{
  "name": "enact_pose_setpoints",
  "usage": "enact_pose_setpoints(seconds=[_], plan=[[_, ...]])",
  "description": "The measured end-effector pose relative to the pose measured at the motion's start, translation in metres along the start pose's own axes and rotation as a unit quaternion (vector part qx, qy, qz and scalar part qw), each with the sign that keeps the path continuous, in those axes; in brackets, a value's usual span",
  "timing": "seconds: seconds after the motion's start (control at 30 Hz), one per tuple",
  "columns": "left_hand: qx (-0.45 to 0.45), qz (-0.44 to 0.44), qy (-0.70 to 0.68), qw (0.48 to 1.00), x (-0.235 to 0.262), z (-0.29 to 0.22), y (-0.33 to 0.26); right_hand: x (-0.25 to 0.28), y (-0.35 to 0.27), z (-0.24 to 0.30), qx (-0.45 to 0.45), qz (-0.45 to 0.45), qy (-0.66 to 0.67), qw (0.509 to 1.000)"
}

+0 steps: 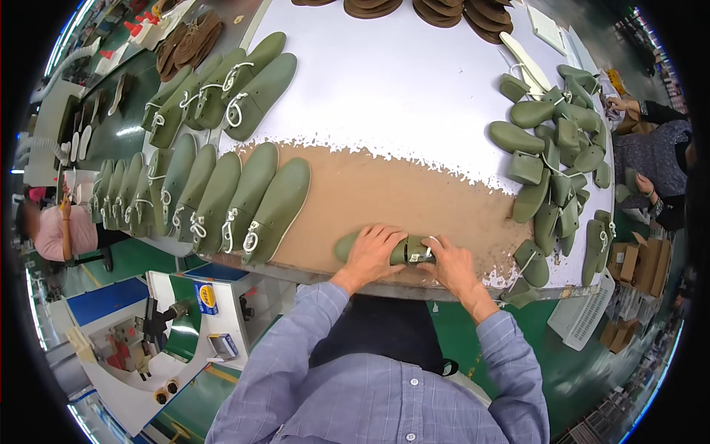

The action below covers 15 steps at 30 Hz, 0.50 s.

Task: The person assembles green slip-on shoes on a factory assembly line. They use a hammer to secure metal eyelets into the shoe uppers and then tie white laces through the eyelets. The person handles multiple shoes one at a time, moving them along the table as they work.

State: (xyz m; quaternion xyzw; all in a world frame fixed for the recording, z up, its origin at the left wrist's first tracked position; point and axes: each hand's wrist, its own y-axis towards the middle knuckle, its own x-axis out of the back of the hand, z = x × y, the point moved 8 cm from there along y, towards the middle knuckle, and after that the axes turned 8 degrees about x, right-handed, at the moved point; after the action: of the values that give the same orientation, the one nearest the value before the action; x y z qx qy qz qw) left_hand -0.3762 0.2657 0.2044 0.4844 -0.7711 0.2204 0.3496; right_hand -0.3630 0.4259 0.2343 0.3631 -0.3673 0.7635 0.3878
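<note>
On the bare brown strip at the table's near edge lies a green shoe last, its toe pointing left. My left hand is wrapped over its middle from above. At the heel end my right hand is closed round the last, thumb and fingers by a loop of white cord. A dark gap runs across the last between my hands, with a small pale label to its right. The undersides of both hands' grips are hidden.
Left of my hands, a row of corded green lasts stands along the table edge, with another group behind. A jumbled pile of lasts covers the right side. Brown soles are stacked at the far edge. Two people work beyond the table's sides.
</note>
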Motion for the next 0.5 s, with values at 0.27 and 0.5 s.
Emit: enact_pose_setpoints(seconds=[0.27, 0.5], plan=[[0.013, 0.044, 0.053, 0.998, 0.022, 0.022, 0.005, -0.012, -0.008, 0.008, 0.033, -0.016, 0.002, 0.999], [0.092, -0.136, 0.069, 0.984, 0.102, 0.013, 0.012, -0.010, -0.003, 0.008, -0.163, -0.011, 0.434, 0.886]])
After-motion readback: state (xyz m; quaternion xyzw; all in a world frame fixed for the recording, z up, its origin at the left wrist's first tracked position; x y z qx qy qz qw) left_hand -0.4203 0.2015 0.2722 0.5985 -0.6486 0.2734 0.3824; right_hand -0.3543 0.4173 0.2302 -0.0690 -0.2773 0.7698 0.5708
